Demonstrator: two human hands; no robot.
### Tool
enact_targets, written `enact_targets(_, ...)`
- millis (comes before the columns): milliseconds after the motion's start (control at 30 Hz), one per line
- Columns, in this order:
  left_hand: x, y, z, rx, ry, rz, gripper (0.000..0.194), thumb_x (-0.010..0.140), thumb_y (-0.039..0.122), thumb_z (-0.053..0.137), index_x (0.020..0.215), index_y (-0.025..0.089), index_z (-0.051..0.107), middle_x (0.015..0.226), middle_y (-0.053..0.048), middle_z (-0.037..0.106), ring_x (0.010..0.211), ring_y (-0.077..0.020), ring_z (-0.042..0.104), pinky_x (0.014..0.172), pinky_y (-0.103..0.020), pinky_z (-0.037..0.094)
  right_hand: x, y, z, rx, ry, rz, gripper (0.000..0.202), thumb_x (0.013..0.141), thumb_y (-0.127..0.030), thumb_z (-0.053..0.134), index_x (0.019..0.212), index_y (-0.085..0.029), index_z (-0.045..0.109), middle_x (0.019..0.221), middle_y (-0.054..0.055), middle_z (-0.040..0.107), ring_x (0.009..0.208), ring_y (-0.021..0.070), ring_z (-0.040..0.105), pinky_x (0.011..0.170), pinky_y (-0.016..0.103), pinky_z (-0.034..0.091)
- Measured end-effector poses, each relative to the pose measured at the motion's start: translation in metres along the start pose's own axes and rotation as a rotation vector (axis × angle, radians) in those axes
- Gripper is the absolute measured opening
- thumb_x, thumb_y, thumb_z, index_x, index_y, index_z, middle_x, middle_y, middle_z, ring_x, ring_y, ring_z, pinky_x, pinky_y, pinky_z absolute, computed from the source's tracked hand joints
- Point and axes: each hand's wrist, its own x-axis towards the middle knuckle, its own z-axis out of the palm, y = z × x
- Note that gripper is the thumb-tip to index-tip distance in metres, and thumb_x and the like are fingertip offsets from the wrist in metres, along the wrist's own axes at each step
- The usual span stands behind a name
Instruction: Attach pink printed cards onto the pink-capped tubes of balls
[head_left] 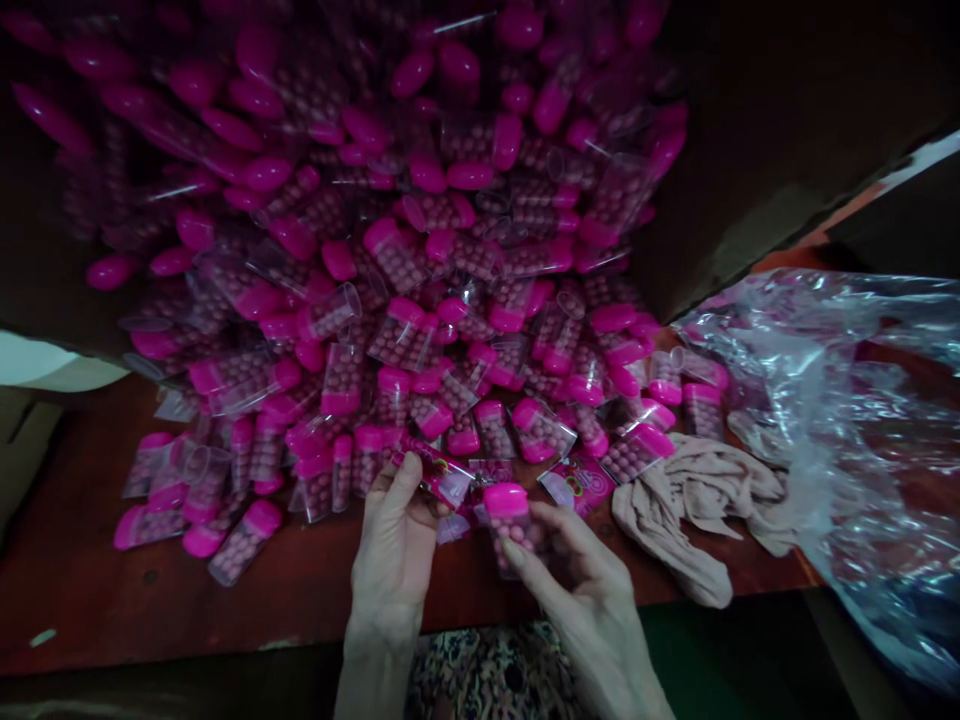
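Observation:
My left hand point(400, 530) pinches a small pink printed label point(442, 478) between thumb and fingers, near the front of the table. In my right hand point(581, 560) is a clear candy container point(504, 525) with a bright pink cap and pale pink balls inside, held upright with the cap on top. The label's right end is close to the container's cap; whether they touch I cannot tell. Behind my hands lie more pink printed labels point(581, 482) and a large heap of similar pink-capped containers point(405, 330).
Dark walls, apparently of a box, flank the heap. A crumpled beige cloth point(697, 500) lies right of my hands. Clear plastic film point(862, 450) spreads over the right side. The reddish-brown tabletop point(112, 600) ends just in front of me.

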Motion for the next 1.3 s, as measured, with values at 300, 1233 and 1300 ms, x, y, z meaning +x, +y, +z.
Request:
enact_targets(300,0.000,-0.001,0.000,0.076,-0.045,-0.001,0.015,0.063,0.015,0.074,0.067,0.014,0.060,0.058,0.002,0.065,0.044,-0.0074,0.056,0.042,-0.017,0.044,0.002,-0.016,0.003,0.200,0.056,0.047,0.029,0.071,-0.030,0.070,0.097,-0.020,0.063,0.076,0.004,0.065,0.069,0.0189,0.064,0.063,0.034,0.055)
enact_targets(1233,0.001,-0.009,0.006,0.040,-0.039,-0.017,0.014,0.058,0.014,0.076,0.063,0.013,0.063,0.059,0.001,0.067,0.047,-0.0094,0.058,0.044,-0.019,0.047,0.002,-0.025,0.007,0.078,0.138,-0.048,0.025,0.073,-0.025,0.068,0.096,-0.018,0.063,0.072,0.003,0.063,0.064,0.0167,0.062,0.056,0.029,0.055)
enact_targets(1300,0.001,-0.009,0.006,0.052,-0.039,-0.023,0.015,0.056,0.013,0.077,0.062,0.012,0.063,0.058,0.000,0.067,0.046,-0.0093,0.058,0.043,-0.018,0.047,0.002,-0.025,0.006,0.082,0.151,-0.050,0.023,0.073,-0.025,0.068,0.095,-0.019,0.063,0.071,0.002,0.063,0.063,0.0166,0.062,0.055,0.029,0.054)
